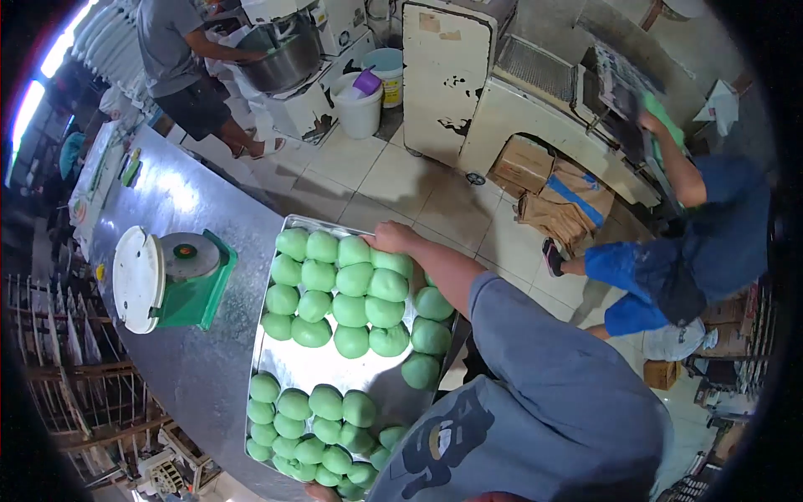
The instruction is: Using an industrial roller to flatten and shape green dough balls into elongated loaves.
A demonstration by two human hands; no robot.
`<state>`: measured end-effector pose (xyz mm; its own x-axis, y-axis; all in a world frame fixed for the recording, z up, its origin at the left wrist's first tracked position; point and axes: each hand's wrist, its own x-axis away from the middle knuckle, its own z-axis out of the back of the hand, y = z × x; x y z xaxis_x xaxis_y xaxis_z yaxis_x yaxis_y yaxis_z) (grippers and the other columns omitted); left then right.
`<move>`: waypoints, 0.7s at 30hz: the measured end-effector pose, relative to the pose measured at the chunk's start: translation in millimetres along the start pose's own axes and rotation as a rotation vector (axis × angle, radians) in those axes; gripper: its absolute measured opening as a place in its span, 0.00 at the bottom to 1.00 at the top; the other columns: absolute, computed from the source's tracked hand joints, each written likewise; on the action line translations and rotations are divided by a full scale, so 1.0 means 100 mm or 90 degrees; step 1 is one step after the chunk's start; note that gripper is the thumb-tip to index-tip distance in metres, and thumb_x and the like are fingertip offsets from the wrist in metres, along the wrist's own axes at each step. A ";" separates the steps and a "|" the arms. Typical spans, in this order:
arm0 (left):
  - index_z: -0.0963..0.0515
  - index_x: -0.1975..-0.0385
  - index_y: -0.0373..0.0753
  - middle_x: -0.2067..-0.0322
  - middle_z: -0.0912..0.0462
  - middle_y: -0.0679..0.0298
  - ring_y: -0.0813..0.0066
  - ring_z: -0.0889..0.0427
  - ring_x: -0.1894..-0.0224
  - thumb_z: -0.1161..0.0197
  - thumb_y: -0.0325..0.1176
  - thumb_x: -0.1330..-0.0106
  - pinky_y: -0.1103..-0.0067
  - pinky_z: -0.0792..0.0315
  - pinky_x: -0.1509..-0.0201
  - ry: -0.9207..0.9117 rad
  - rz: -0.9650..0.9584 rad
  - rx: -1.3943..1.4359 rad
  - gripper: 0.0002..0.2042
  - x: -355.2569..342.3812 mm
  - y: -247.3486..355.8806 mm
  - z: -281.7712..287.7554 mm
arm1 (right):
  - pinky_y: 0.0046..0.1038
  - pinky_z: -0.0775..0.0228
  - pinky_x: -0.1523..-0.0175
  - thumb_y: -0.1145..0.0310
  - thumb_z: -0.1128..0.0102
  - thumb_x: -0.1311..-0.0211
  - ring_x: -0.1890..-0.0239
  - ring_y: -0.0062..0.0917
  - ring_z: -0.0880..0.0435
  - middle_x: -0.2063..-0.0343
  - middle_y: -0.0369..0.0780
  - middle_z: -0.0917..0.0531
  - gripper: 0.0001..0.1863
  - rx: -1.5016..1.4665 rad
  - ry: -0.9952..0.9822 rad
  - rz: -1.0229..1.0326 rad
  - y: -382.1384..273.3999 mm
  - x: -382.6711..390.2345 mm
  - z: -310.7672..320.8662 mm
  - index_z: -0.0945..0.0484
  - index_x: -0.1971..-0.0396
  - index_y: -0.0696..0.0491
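Clamping the upper rim of a metal tray (293, 358), the right hand (393, 238) sits at the centre of the frame; the left hand (322, 492) shows only partly by the tray's lower edge, and its grip I cannot tell. The tray fills the lower centre, bearing green dough balls (354, 280) in two groups with bare metal between; it overlaps a steel table (167, 368), where a green scale (196, 301) stands centre left; a co-worker (171, 50) reaches into a mixing bowl (280, 67), upper left.
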<state>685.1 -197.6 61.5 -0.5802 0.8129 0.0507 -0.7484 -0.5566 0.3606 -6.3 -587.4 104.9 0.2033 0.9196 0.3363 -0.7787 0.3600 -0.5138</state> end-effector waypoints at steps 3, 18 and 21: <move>0.25 0.71 0.28 0.73 0.22 0.46 0.50 0.24 0.70 0.45 0.48 0.44 0.62 0.32 0.67 -0.003 -0.034 0.004 0.22 0.37 0.26 -0.09 | 0.40 0.29 0.53 0.39 0.56 0.43 0.56 0.44 0.22 0.61 0.51 0.21 0.34 -0.058 -0.082 -0.003 0.08 -0.08 0.26 0.21 0.64 0.59; 0.25 0.69 0.28 0.71 0.20 0.49 0.58 0.22 0.64 0.41 0.37 0.46 0.67 0.29 0.62 -0.265 -0.615 -0.246 0.15 -1.01 2.95 0.11 | 0.41 0.31 0.68 0.48 0.48 0.44 0.76 0.43 0.20 0.82 0.53 0.23 0.26 -0.213 0.188 -0.316 2.37 1.63 1.31 0.21 0.79 0.59; 0.25 0.63 0.30 0.66 0.20 0.48 0.63 0.21 0.63 0.38 0.39 0.48 0.69 0.28 0.58 -0.296 -0.556 -0.118 0.18 -1.01 3.92 -0.33 | 0.44 0.32 0.59 0.58 0.46 0.47 0.67 0.49 0.22 0.70 0.56 0.21 0.18 -0.243 0.357 -0.448 3.58 2.46 1.13 0.22 0.69 0.60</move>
<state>439.4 -503.4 166.7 0.3495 0.9132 0.2096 -0.9126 0.2811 0.2969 -302.0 -250.1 92.9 0.8779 0.3809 0.2903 -0.1472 0.7914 -0.5933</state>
